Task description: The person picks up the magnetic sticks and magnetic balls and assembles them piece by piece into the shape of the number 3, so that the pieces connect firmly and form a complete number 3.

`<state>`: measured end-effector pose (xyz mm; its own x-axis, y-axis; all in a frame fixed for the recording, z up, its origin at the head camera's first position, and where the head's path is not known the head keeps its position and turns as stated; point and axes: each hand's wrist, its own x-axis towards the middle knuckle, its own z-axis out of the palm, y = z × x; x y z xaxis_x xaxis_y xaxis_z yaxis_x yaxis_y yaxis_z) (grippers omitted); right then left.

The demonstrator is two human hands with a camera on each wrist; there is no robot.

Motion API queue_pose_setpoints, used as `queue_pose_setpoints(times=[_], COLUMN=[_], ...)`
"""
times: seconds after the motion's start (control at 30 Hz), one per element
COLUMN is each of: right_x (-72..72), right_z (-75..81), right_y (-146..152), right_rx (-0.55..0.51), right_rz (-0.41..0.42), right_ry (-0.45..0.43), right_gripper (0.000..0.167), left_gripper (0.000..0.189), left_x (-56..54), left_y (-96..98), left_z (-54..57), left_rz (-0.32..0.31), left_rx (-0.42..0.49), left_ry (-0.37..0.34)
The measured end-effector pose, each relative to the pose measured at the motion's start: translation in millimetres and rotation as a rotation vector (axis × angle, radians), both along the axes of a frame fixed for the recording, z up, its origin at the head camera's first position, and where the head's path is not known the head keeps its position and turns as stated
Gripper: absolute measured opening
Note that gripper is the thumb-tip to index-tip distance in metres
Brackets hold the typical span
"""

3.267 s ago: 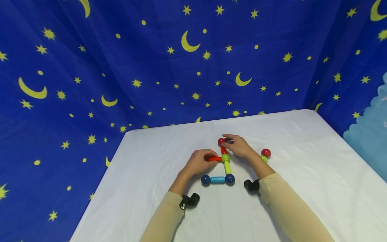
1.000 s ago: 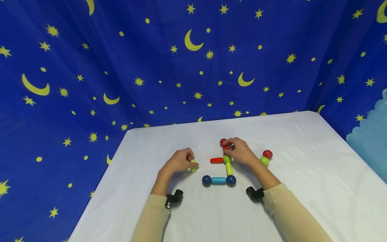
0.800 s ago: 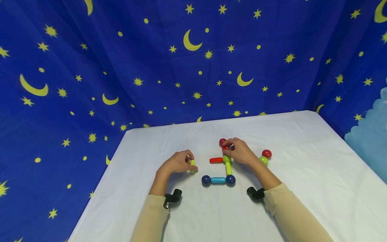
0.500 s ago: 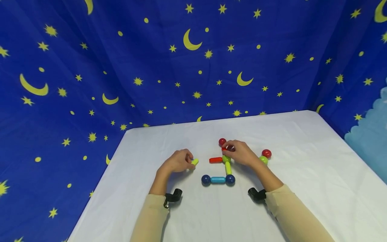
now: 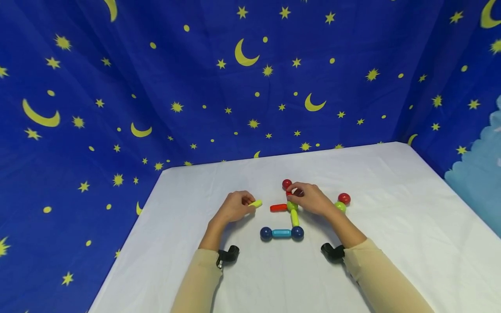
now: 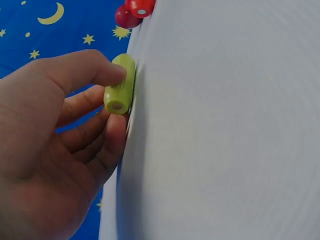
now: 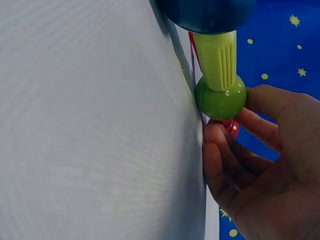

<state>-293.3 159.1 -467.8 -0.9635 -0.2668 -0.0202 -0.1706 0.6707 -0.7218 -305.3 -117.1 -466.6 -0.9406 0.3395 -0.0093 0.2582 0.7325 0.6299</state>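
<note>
In the head view my left hand [image 5: 235, 207] pinches a loose yellow-green magnetic rod [image 5: 256, 203] between thumb and fingers; its end shows in the left wrist view, where thumb [image 6: 100, 70] and fingers press it. My right hand [image 5: 312, 200] pinches a red rod [image 5: 288, 194] that joins a red ball [image 5: 287, 184] to a green ball [image 5: 292, 205]. From that green ball, another red rod [image 5: 278, 208] points left and a yellow-green rod [image 5: 295, 218] runs to a dark blue ball [image 5: 297, 233]. A light blue rod [image 5: 281, 234] links it to another dark blue ball [image 5: 266, 234].
Right of the assembly, beside my right forearm, lie a red ball [image 5: 344, 198] and a green ball [image 5: 340, 207], partly hidden by the arm. A white cloth covers the table [image 5: 375, 169]. Blue star-patterned fabric [image 5: 219, 82] hangs behind it.
My left hand has left the red side rod, picked up the loose yellow-green rod and turned it to point rightward. My right hand has shifted from near the red ball down to the red rod.
</note>
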Motion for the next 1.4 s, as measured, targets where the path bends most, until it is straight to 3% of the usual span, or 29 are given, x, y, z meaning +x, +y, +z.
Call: queue_pose_setpoints(times=[0.2,0.37,0.6,0.87,1.17,1.4], right_x=[0.2,-0.3,-1.3,-0.1,-0.9,-0.9], right_z=[-1.3,-0.5,1.4,-0.4,-1.0,-2.2], right_y=[-1,-1,-3,-1,-1,-2], right_rx=[0.010,0.011,0.012,0.027,0.038,0.040], right_rz=[-0.001,-0.007,-0.011,-0.018,-0.013,-0.016], right_ry=[-0.012,-0.016,-0.010,-0.018,-0.017,-0.025], right_gripper=[0.030,0.030,0.030,0.029,0.030,0.030], left_gripper=[0.016,0.017,0.018,0.020,0.020,0.022], left_x=[-10.6,-22.8,-36.8,-41.2,-47.5,-48.1], left_y=[4.8,15.4,29.7,45.0,54.8,60.9], left_z=[-6.5,-4.5,0.1,-2.7,0.1,2.2], left_rz=[0.047,0.050,0.027,-0.018,-0.005,-0.036], left_rx=[0.025,0.017,0.005,-0.007,-0.023,-0.065], left_ry=[0.052,0.083,0.059,0.053,0.122,0.158])
